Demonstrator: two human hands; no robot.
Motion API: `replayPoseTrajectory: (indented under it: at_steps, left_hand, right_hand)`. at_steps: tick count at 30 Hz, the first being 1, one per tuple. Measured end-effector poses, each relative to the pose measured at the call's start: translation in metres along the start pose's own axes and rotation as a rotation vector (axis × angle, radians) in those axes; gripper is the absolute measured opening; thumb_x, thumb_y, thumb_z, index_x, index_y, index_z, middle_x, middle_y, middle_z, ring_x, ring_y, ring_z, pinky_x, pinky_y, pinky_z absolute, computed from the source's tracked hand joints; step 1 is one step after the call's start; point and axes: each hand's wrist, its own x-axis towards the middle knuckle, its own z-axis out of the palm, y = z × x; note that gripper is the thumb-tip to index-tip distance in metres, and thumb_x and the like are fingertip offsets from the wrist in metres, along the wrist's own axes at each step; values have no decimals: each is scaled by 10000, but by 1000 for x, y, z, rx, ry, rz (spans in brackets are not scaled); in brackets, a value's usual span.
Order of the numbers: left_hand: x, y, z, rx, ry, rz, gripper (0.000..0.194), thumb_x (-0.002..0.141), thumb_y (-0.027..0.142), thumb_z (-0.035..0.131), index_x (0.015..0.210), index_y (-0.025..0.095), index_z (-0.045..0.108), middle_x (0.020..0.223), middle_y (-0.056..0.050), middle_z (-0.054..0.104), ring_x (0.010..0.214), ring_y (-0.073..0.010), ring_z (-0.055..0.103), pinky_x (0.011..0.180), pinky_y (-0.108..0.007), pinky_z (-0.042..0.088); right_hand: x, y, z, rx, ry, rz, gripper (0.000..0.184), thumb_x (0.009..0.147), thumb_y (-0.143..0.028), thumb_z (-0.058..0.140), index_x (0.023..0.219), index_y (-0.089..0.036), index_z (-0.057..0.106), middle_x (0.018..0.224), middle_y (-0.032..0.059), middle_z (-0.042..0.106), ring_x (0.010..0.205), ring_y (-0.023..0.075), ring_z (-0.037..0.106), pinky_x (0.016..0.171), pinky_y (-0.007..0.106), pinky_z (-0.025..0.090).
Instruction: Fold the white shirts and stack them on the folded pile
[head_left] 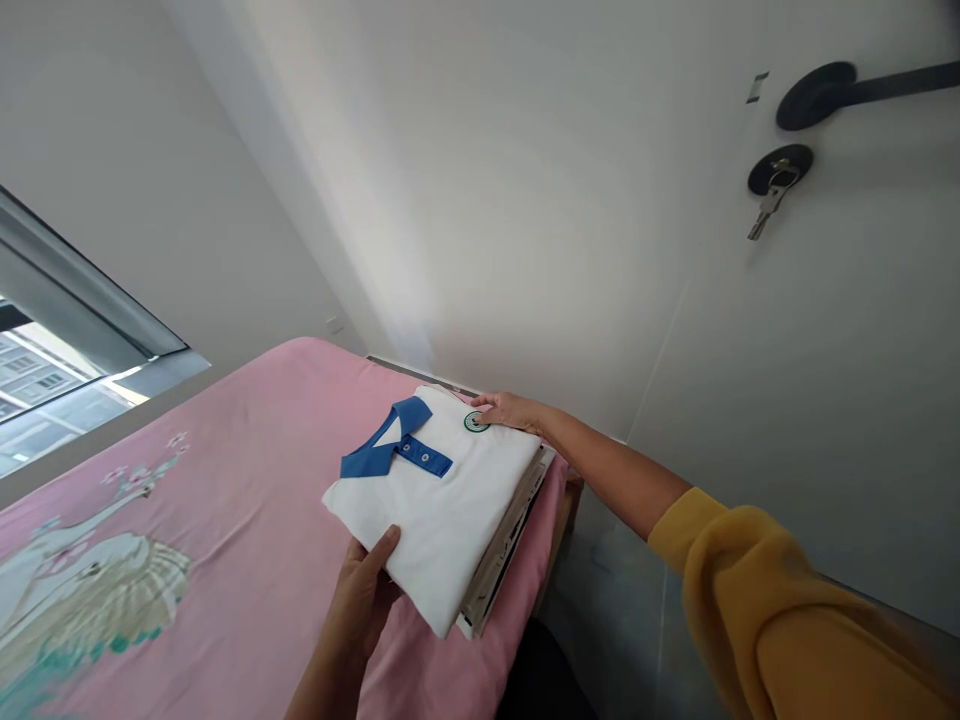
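Observation:
A folded white polo shirt [450, 500] with a blue collar and a round green chest badge lies near the edge of the bed. Beneath it shows a stack of folded clothes [501, 560], beige, black and white at its side. My left hand [366, 585] grips the shirt's near left edge, thumb on top and the other fingers hidden under it. At the far right edge, my right hand [510, 410] holds the shirt beside the badge, its fingers partly hidden.
A pink bedsheet [277, 460] with a printed bird covers the bed. White wall rises behind it. On the right stands a door with a black handle [862, 92] and keys [772, 205] in the lock. A window [67, 340] is at the left.

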Motion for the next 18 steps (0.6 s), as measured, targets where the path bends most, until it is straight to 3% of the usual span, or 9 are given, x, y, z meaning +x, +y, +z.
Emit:
replayPoseTrajectory:
  at_steps: [4,10,12,15,18]
  left_hand:
    - [2,7,-2,-14,-20,36,483,719,292,719,1174,238,565,1115,-100,639,808,-200,648,631,-325,570]
    - [9,7,-2,-29,38,104,469,657,219,759,1090,240,580,991,-42,642,692,-123,618,588,-255,535]
    - [0,0,2,-18,36,94,487,658,290,763,1101,255,563,935,-22,632,652,-113,605,535,-233,506]
    - [-22,-9,12,64,58,75,564,647,428,751,1139,246,542,686,32,560,490,-90,515,397,-190,389]
    - [-44,-12,23,169,65,104,698,592,428,777,1204,219,512,526,79,458,385,-71,395,337,-178,271]
  right_hand:
    - [-7,5,-1,-20,-18,-19,666,613,-389,795,1194,-183,544,1129,99,638,882,199,636,783,318,517]
    - [-10,6,1,-232,91,-76,595,652,-364,765,1188,-197,569,981,58,680,816,170,627,784,296,492]
    - [-11,10,0,-261,114,-66,562,645,-368,770,1149,-187,599,996,64,678,852,172,620,822,296,476]
    - [-14,14,-1,-264,116,-68,537,658,-397,759,1136,-201,613,1032,59,675,881,170,616,837,288,466]
    - [-19,13,-1,-274,105,-68,535,674,-414,743,1153,-218,609,1026,46,680,851,160,620,799,271,472]
